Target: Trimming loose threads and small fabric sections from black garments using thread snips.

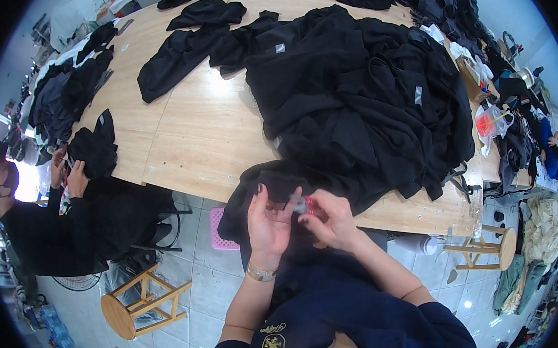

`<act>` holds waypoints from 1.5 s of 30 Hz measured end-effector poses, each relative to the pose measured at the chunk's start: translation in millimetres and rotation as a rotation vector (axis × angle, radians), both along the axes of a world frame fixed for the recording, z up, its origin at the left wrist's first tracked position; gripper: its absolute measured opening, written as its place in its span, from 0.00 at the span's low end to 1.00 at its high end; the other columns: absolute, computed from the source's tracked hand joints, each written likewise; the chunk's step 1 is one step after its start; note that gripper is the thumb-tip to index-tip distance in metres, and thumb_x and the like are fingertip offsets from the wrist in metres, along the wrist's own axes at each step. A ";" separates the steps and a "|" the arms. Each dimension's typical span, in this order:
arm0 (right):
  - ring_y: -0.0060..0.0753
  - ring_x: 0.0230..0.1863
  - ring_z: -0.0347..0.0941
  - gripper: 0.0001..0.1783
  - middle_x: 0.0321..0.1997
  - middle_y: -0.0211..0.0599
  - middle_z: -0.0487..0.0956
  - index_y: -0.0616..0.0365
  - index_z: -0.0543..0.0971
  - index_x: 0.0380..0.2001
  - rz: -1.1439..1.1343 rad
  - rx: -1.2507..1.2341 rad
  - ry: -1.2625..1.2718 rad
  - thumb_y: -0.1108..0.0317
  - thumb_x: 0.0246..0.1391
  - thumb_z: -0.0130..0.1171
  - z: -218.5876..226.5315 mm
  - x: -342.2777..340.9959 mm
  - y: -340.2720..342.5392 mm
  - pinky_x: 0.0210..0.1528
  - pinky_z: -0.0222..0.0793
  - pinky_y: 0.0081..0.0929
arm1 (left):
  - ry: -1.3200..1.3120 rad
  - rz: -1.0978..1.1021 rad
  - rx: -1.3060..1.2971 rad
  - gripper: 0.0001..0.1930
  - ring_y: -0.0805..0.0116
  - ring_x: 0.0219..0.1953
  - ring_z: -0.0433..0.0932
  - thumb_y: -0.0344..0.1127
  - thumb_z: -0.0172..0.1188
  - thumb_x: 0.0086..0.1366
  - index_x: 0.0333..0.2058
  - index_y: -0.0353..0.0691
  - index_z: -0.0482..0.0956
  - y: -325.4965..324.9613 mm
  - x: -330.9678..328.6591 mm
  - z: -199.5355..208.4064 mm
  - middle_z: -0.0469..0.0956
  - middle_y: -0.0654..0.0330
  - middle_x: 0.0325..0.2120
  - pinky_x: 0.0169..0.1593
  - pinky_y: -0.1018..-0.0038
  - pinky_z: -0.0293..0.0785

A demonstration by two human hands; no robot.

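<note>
My left hand [271, 225] is open, palm up, with its fingers spread over the near edge of the table. My right hand [335, 223] is closed on a small red-and-grey object [306, 205], held close to the left fingers; motion blur hides its exact kind. Below and behind both hands, a black garment [245, 196] hangs over the table edge. It adjoins a large heap of black garments [325, 99], on which small pale labels show.
Loose black cloth pieces [183, 54] lie farther off on the wooden table [190, 148]. At the left a co-worker [55, 215] handles black cloth. Wooden stools [117, 314] and a pink plastic stool [221, 230] stand on the floor. A drink bag [490, 123] sits at the right.
</note>
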State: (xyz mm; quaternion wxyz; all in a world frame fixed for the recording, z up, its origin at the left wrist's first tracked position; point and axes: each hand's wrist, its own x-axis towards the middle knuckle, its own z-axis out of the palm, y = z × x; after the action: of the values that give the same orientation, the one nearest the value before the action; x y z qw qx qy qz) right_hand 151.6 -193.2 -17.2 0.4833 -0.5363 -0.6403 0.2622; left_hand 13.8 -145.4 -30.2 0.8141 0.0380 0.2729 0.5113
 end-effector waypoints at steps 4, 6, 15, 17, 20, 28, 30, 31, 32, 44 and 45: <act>0.35 0.17 0.69 0.15 0.19 0.37 0.69 0.60 0.72 0.22 -0.180 0.078 -0.141 0.61 0.43 0.66 -10.4 4.1 7.1 0.19 0.62 0.25 | -0.041 0.009 0.053 0.11 0.64 0.43 0.76 0.38 0.46 0.68 0.41 0.39 0.73 -2.3 1.4 6.0 0.77 0.57 0.39 0.51 0.64 0.72; 0.35 0.16 0.67 0.16 0.19 0.34 0.68 0.58 0.72 0.21 -0.226 0.179 -0.342 0.59 0.43 0.66 -17.7 7.4 9.0 0.18 0.61 0.26 | -0.044 0.004 0.057 0.11 0.64 0.43 0.76 0.38 0.46 0.68 0.42 0.39 0.73 -2.8 2.6 7.1 0.77 0.57 0.39 0.51 0.64 0.71; 0.33 0.15 0.65 0.17 0.18 0.32 0.66 0.54 0.72 0.20 -0.206 0.237 -0.488 0.55 0.41 0.65 -10.6 6.8 11.2 0.18 0.59 0.25 | -0.054 -0.024 0.128 0.13 0.66 0.43 0.76 0.39 0.43 0.69 0.43 0.39 0.73 -6.2 0.7 -4.0 0.77 0.57 0.40 0.50 0.66 0.71; 0.33 0.15 0.65 0.17 0.18 0.32 0.66 0.54 0.72 0.20 -0.206 0.238 -0.488 0.55 0.41 0.65 -10.3 6.9 11.7 0.18 0.59 0.25 | -0.057 -0.026 0.155 0.15 0.65 0.44 0.76 0.40 0.41 0.70 0.44 0.40 0.73 -7.5 1.3 -4.1 0.78 0.57 0.41 0.51 0.66 0.70; 0.32 0.15 0.65 0.17 0.18 0.31 0.65 0.54 0.72 0.20 -0.209 0.239 -0.490 0.55 0.41 0.65 -8.4 7.2 12.6 0.18 0.59 0.25 | -0.020 -0.017 0.184 0.13 0.67 0.43 0.77 0.39 0.42 0.70 0.43 0.40 0.73 -9.6 3.5 -2.2 0.78 0.58 0.40 0.51 0.66 0.70; 0.34 0.15 0.65 0.15 0.17 0.34 0.66 0.56 0.72 0.20 -0.195 0.236 -0.382 0.58 0.43 0.65 -10.8 10.1 12.5 0.18 0.59 0.26 | 0.125 0.071 0.271 0.12 0.68 0.42 0.77 0.38 0.44 0.69 0.44 0.38 0.70 -12.1 8.6 0.5 0.76 0.57 0.40 0.46 0.69 0.74; 0.36 0.17 0.68 0.15 0.18 0.35 0.69 0.58 0.73 0.21 -0.252 0.057 -0.049 0.59 0.44 0.64 -6.8 5.9 11.2 0.18 0.61 0.28 | 0.147 0.073 0.288 0.12 0.68 0.42 0.77 0.38 0.44 0.69 0.44 0.37 0.70 -12.2 10.5 3.1 0.76 0.57 0.40 0.47 0.70 0.74; 0.37 0.18 0.70 0.15 0.20 0.36 0.71 0.59 0.73 0.22 -0.247 0.059 -0.084 0.60 0.45 0.64 -5.6 7.0 11.9 0.19 0.63 0.28 | 0.169 0.074 0.306 0.12 0.68 0.42 0.76 0.38 0.45 0.69 0.45 0.37 0.70 -12.5 11.1 4.3 0.76 0.57 0.40 0.47 0.70 0.75; 0.37 0.18 0.70 0.15 0.20 0.36 0.71 0.59 0.73 0.22 -0.247 0.059 -0.084 0.60 0.45 0.64 -5.7 7.9 12.7 0.19 0.63 0.28 | 0.169 0.073 0.306 0.12 0.68 0.42 0.76 0.38 0.45 0.69 0.45 0.37 0.70 -13.1 11.5 4.9 0.76 0.57 0.40 0.47 0.70 0.75; 0.36 0.15 0.66 0.15 0.19 0.33 0.69 0.57 0.72 0.22 -0.123 0.227 -0.486 0.58 0.43 0.65 -3.0 13.2 10.6 0.18 0.60 0.26 | 0.198 0.089 0.407 0.12 0.69 0.41 0.76 0.38 0.46 0.69 0.44 0.36 0.70 -13.8 9.0 -2.6 0.76 0.57 0.40 0.45 0.74 0.73; 0.34 0.16 0.67 0.14 0.19 0.34 0.71 0.58 0.72 0.23 -0.148 0.129 -0.281 0.61 0.44 0.65 -3.7 11.6 8.8 0.19 0.61 0.24 | 0.211 0.103 0.388 0.12 0.69 0.41 0.76 0.37 0.46 0.69 0.45 0.36 0.70 -14.0 11.4 0.6 0.76 0.57 0.41 0.45 0.74 0.73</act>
State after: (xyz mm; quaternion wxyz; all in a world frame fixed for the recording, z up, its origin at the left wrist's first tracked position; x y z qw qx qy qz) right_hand 163.2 -184.4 -21.0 0.4404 -0.5812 -0.6759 0.1069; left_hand 25.2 -159.4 -29.5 0.7313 0.2333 0.2545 0.5883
